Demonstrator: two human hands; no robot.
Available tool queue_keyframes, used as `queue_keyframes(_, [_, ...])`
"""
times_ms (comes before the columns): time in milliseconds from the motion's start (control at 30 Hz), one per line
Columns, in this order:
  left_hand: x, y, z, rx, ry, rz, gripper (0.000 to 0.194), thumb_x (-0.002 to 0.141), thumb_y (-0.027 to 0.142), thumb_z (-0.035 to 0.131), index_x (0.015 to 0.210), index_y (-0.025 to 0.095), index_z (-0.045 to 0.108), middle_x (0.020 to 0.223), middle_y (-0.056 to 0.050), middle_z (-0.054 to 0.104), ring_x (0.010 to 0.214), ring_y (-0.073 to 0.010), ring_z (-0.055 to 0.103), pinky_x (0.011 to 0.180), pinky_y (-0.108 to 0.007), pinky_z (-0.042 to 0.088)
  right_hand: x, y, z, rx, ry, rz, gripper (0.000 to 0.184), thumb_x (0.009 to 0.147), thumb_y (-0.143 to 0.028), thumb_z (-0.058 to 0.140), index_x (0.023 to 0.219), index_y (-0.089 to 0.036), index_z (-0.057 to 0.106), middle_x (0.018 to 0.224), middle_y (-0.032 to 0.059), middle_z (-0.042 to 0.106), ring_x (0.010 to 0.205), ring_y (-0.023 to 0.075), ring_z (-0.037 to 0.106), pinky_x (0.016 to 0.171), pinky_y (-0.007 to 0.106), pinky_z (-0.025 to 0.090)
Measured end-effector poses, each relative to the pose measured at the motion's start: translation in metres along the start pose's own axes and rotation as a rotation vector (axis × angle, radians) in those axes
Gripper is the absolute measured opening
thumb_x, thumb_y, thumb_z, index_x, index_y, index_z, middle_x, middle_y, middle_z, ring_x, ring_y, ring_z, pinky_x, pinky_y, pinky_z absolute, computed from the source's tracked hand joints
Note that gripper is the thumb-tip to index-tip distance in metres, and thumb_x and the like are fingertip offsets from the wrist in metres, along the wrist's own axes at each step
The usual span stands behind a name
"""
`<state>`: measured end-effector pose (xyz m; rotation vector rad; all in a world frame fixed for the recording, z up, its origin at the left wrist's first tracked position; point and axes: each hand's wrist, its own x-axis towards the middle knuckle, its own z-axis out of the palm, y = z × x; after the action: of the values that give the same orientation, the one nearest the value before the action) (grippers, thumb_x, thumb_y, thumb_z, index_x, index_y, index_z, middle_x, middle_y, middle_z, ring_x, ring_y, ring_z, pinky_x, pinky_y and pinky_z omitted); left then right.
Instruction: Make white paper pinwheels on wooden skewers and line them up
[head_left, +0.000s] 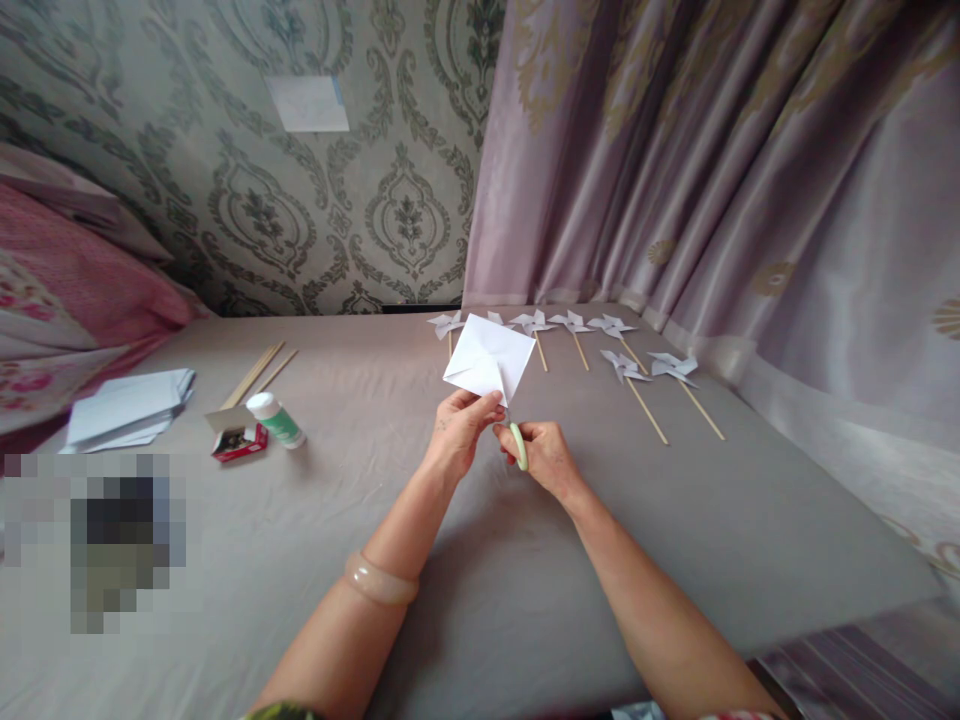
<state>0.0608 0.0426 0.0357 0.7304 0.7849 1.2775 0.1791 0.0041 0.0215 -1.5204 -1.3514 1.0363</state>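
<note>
A square sheet of white paper (480, 350) with crease lines is held up over the table, one corner pointing down. My left hand (461, 420) pinches it near that lower corner, fingers closed. In my right hand (544, 450) is a pair of scissors with pale green handles (519, 446), its fingers wrapped round them. The scissor blades are at the paper's lower corner, mostly hidden by the hands and sheet; whether they are cutting into it I cannot tell. Behind the paper, a paper pinwheel (448, 325) on a stick is partly covered.
Several white pinwheels (611, 325) on wooden sticks lie at the back right of the cloth-covered table (360, 400). To the left are a stack of white paper (127, 405), wooden sticks (251, 375), a small red box (238, 440) and an upright white-and-green bottle (277, 420). Curtains (675, 180) border the right.
</note>
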Motion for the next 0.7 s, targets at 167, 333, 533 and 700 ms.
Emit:
queue_keyframes(167, [0.0002,0.0001,-0.0002,-0.011,-0.011,-0.002,0.029,0.051,0.024,0.081,0.072,0.011,0.067,0.063,0.000,0.062,0.055,-0.0086,0.057,0.058,-0.023,0.046,0.0007,0.0012,0.0009,0.007,0.003,0.000,0.042,0.067,-0.051,0.064,0.048,-0.015,0.056,0.043,-0.0003,0.052,0.041,0.0089,0.040,0.043,0.023,0.028])
queue_keyframes(333, [0.0002,0.0005,-0.0001,-0.017,-0.010,-0.003,0.030,0.051,0.025,0.082,0.071,0.011,0.066,0.062,-0.001,0.062,0.054,-0.0084,0.056,0.056,-0.022,0.045,0.0001,-0.0007,0.0011,0.009,0.007,0.003,0.042,0.065,-0.052,0.065,0.046,-0.015,0.055,0.042,-0.0005,0.051,0.041,0.0088,0.040,0.043,0.023,0.028])
queue_keyframes(533, [0.0004,-0.0014,0.0001,-0.009,-0.012,-0.004,0.028,0.052,0.025,0.082,0.070,0.011,0.065,0.063,-0.001,0.061,0.056,-0.0084,0.056,0.058,-0.022,0.045,0.0009,-0.0009,0.0005,0.000,-0.025,0.029,0.039,0.067,-0.050,0.064,0.051,-0.015,0.057,0.045,-0.0012,0.051,0.041,0.0083,0.038,0.043,0.023,0.028])
queue_keyframes(700, [0.0043,0.0048,-0.0062,-0.004,0.087,0.051,0.025,0.055,0.028,0.078,0.061,0.014,0.058,0.059,0.003,0.054,0.055,-0.0063,0.051,0.057,-0.020,0.043,0.0004,-0.0019,-0.0045,-0.076,-0.241,-0.027,0.034,0.071,-0.046,0.061,0.056,-0.015,0.058,0.048,-0.0042,0.047,0.047,0.0087,0.039,0.047,0.023,0.029])
